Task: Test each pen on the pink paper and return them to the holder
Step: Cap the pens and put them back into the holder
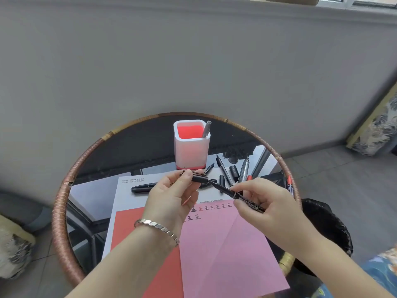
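Observation:
My right hand (pixel 262 208) grips a black marker (pixel 227 191) by its barrel, tip pointing up-left. My left hand (pixel 171 196) pinches that marker's black cap (pixel 199 179) just beyond the tip, above the pink paper (pixel 223 250). Several test marks are written along the paper's top edge. The white holder with a red inside (pixel 191 145) stands at the back of the table with one grey pen (pixel 206 129) in it. More markers and loose caps (pixel 234 171) lie to the holder's right, and one black marker (pixel 142 187) lies to the left of my hands.
A round glass table with a woven rim (pixel 64 190) carries everything. A white sheet (pixel 129 196) and a red sheet (pixel 133 233) lie under the pink paper. A red-capped marker (pixel 290 186) rests near the right rim. A grey wall stands behind.

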`<action>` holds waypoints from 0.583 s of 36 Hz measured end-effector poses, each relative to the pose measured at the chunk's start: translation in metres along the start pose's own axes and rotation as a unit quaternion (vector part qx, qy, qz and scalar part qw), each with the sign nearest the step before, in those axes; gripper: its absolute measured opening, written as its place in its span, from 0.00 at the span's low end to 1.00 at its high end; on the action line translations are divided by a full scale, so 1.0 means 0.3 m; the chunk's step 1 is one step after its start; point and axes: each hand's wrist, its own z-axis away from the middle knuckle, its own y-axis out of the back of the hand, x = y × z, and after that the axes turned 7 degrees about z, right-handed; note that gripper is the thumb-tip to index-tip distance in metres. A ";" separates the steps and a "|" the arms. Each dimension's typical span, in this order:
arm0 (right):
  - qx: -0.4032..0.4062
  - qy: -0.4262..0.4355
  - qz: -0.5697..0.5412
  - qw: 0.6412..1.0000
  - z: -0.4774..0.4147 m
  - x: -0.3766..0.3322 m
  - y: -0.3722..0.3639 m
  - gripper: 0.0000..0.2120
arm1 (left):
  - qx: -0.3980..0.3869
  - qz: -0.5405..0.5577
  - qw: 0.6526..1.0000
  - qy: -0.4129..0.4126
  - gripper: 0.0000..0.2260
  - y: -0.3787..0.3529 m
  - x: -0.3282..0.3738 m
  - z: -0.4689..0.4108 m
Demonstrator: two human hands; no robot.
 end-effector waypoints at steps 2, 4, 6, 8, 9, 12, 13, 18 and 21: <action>-0.006 0.005 0.006 1.000 -0.001 0.001 -0.001 0.13 | -0.006 -0.023 1.000 -0.002 0.03 -0.002 -0.008 0.003; -0.012 0.012 0.015 1.000 -0.002 0.005 -0.003 0.13 | -0.011 -0.049 0.999 -0.002 0.03 -0.003 -0.018 0.008; -0.012 0.024 0.029 0.999 -0.004 0.010 -0.006 0.12 | -0.013 -0.082 0.997 -0.003 0.03 -0.001 -0.027 0.012; -0.007 0.037 0.037 0.999 -0.007 0.014 -0.010 0.09 | -0.028 -0.108 0.994 -0.003 0.02 0.000 -0.034 0.017; 0.001 0.048 0.042 0.998 -0.008 0.018 -0.010 0.08 | -0.035 -0.115 0.993 -0.003 0.02 0.000 -0.035 0.020; 0.034 0.081 0.055 0.995 -0.010 0.024 -0.011 0.09 | -0.046 -0.117 0.992 -0.019 0.02 0.000 -0.032 0.025; 0.044 0.088 0.056 0.994 -0.009 0.024 -0.013 0.09 | -0.048 -0.116 0.992 -0.027 0.03 -0.001 -0.031 0.027; 0.079 0.097 0.046 0.991 -0.019 0.014 -0.038 0.08 | -0.055 -0.123 0.988 -0.075 0.04 -0.013 -0.021 0.031; 0.082 0.078 0.004 0.994 -0.030 0.004 -0.045 0.07 | -0.069 -0.128 0.985 -0.094 0.05 -0.016 -0.010 0.033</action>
